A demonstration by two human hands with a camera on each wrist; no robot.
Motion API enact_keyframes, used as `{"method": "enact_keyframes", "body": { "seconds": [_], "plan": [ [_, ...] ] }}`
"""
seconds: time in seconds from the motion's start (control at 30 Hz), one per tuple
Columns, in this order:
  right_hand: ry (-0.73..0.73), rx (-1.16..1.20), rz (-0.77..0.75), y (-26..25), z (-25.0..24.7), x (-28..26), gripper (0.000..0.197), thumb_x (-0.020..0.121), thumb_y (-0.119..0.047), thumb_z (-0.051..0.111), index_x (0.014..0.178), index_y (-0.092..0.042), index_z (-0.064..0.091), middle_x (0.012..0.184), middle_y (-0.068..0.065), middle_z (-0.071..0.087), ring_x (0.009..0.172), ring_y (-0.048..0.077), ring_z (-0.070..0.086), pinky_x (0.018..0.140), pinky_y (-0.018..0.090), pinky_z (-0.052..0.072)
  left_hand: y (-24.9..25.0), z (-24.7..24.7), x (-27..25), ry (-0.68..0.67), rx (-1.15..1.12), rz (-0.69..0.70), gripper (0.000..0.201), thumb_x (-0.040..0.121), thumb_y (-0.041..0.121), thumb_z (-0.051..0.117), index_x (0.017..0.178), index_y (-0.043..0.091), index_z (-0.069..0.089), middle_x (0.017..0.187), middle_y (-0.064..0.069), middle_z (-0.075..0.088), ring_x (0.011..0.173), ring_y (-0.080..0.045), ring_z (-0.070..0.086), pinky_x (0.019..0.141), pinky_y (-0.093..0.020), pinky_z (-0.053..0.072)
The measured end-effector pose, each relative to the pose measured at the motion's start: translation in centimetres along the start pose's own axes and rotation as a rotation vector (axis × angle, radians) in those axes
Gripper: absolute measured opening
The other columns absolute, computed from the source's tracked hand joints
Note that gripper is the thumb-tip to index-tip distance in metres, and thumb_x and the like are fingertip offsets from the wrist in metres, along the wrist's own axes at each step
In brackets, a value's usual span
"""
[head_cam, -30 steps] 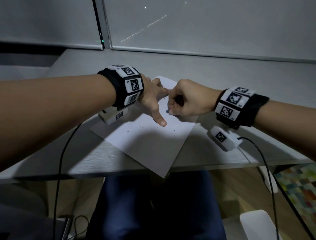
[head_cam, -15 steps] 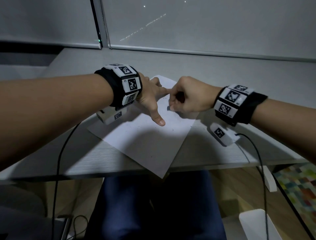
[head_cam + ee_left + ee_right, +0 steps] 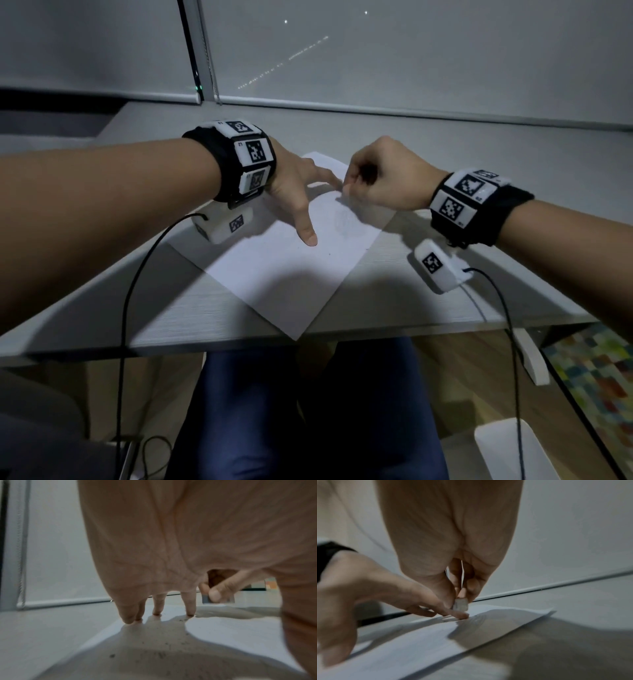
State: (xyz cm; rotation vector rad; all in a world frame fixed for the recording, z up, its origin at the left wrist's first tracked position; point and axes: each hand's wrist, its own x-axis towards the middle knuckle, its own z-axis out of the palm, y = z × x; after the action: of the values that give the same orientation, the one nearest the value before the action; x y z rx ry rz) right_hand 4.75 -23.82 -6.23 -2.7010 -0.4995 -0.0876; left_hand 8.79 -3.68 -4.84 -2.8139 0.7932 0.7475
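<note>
A white sheet of paper [image 3: 284, 274] lies askew on the grey table [image 3: 428, 161], one corner over the near edge. My left hand [image 3: 298, 192] presses it down with spread, straight fingers [image 3: 190, 609]. My right hand [image 3: 380, 181] pinches a small white eraser [image 3: 460, 605] between thumb and fingertips, just above the paper and beside the left forefinger [image 3: 460, 614]. Faint pencil marks [image 3: 346, 222] show on the sheet below the right hand. Dark eraser crumbs [image 3: 161, 654] dot the paper in the left wrist view.
A roller blind [image 3: 411, 51] hangs behind the table's far edge. Black cables [image 3: 126, 308] run from both wrist cameras down past the near edge. My legs in blue trousers [image 3: 246, 411] sit under the table. A white object [image 3: 503, 448] and a coloured rug [image 3: 592, 370] lie on the floor at right.
The right hand has lifted and shifted slightly away from me with the eraser. The left hand keeps pressing the paper in the same place.
</note>
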Motion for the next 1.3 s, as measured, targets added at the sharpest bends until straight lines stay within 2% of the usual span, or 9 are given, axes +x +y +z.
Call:
{"method": "enact_keyframes", "body": {
  "seconds": [0.13, 0.27, 0.43, 0.57, 0.63, 0.73, 0.9, 1.1, 1.3],
  "plan": [
    [-0.018, -0.071, 0.043, 0.4, 1.1, 1.4, 0.007, 0.087, -0.019, 0.075, 0.084, -0.013, 0.079, 0.073, -0.003, 0.070, 0.063, 0.007, 0.060, 0.064, 0.020, 0.046, -0.3, -0.1, 0.0, 0.019, -0.099, 0.039, 0.116, 0.060, 0.074, 0.081, 0.161, 0.055, 0.027, 0.168, 0.009, 0.025, 0.156, -0.021, 0.029, 0.125, -0.049, 0.030],
    [-0.025, -0.100, 0.036, 0.2, 2.2, 1.8, 0.009, 0.089, -0.017, 0.075, 0.082, -0.012, 0.077, 0.065, -0.012, 0.063, 0.059, 0.000, 0.057, 0.054, 0.005, 0.037, -0.5, 0.4, 0.4, 0.097, -0.087, 0.093, 0.125, 0.053, 0.088, 0.082, 0.160, 0.041, 0.036, 0.160, 0.018, 0.033, 0.150, -0.016, 0.038, 0.123, -0.048, 0.034],
    [-0.073, -0.124, 0.009, -0.1, 2.4, 1.9, 0.009, 0.089, -0.015, 0.074, 0.081, -0.011, 0.074, 0.076, 0.003, 0.073, 0.071, 0.021, 0.068, 0.068, 0.031, 0.056, -0.3, 0.8, 0.8, 0.114, -0.014, 0.114, 0.125, 0.043, 0.094, 0.074, 0.153, 0.045, 0.041, 0.150, 0.014, 0.038, 0.142, -0.023, 0.044, 0.116, -0.055, 0.041],
    [-0.176, -0.087, -0.077, -1.0, 2.2, 1.1, 0.007, 0.085, -0.015, 0.076, 0.081, -0.010, 0.078, 0.075, 0.001, 0.074, 0.066, 0.011, 0.065, 0.066, 0.021, 0.052, 0.1, 0.3, 0.7, 0.082, 0.035, 0.094, 0.099, 0.059, 0.080, 0.084, 0.145, 0.049, 0.048, 0.149, 0.013, 0.032, 0.141, -0.026, 0.043, 0.114, -0.055, 0.041],
    [-0.163, -0.072, -0.065, -0.9, 2.0, 1.2, 0.009, 0.085, -0.019, 0.079, 0.080, -0.011, 0.079, 0.071, -0.003, 0.072, 0.060, 0.005, 0.061, 0.062, 0.016, 0.047, 0.4, 0.2, 1.0, 0.055, 0.073, 0.062, 0.111, 0.049, 0.086, 0.083, 0.148, 0.053, 0.043, 0.150, 0.014, 0.029, 0.142, -0.027, 0.042, 0.114, -0.056, 0.040],
    [-0.056, -0.088, -0.012, -0.2, 1.7, 1.9, 0.010, 0.084, -0.020, 0.079, 0.080, -0.011, 0.079, 0.069, 0.002, 0.071, 0.060, 0.014, 0.059, 0.063, 0.030, 0.052, 0.6, 0.0, 1.5, 0.024, 0.113, 0.036, 0.140, 0.032, 0.094, 0.072, 0.159, 0.059, 0.024, 0.154, 0.014, 0.022, 0.146, -0.029, 0.039, 0.116, -0.056, 0.039],
    [-0.029, -0.101, 0.004, -0.4, 2.4, 1.7, 0.010, 0.087, -0.018, 0.075, 0.082, -0.010, 0.077, 0.071, 0.005, 0.071, 0.065, 0.022, 0.061, 0.067, 0.036, 0.057, 0.5, -0.2, 1.7, 0.035, 0.123, 0.016, 0.124, 0.058, 0.085, 0.080, 0.162, 0.053, 0.021, 0.162, 0.015, 0.017, 0.150, -0.029, 0.032, 0.117, -0.052, 0.036],
    [-0.208, 0.000, -0.107, -1.9, 1.9, -0.2, 0.010, 0.087, -0.018, 0.082, 0.083, -0.009, 0.080, 0.064, -0.008, 0.072, 0.056, 0.001, 0.063, 0.062, 0.020, 0.054, 0.8, 0.0, 1.7, 0.030, 0.123, 0.020, 0.111, 0.056, 0.085, 0.082, 0.153, 0.059, 0.034, 0.162, 0.019, 0.017, 0.148, -0.027, 0.035, 0.112, -0.051, 0.039],
    [-0.091, -0.063, -0.014, -1.0, 2.0, 0.9, 0.011, 0.086, -0.014, 0.077, 0.076, -0.012, 0.076, 0.058, -0.013, 0.068, 0.052, -0.008, 0.061, 0.064, 0.027, 0.053, 1.0, -0.1, 1.4, 0.034, 0.123, 0.019, 0.117, 0.057, 0.083, 0.082, 0.157, 0.057, 0.028, 0.164, 0.016, 0.016, 0.151, -0.029, 0.032, 0.113, -0.051, 0.036]
  ]
}}
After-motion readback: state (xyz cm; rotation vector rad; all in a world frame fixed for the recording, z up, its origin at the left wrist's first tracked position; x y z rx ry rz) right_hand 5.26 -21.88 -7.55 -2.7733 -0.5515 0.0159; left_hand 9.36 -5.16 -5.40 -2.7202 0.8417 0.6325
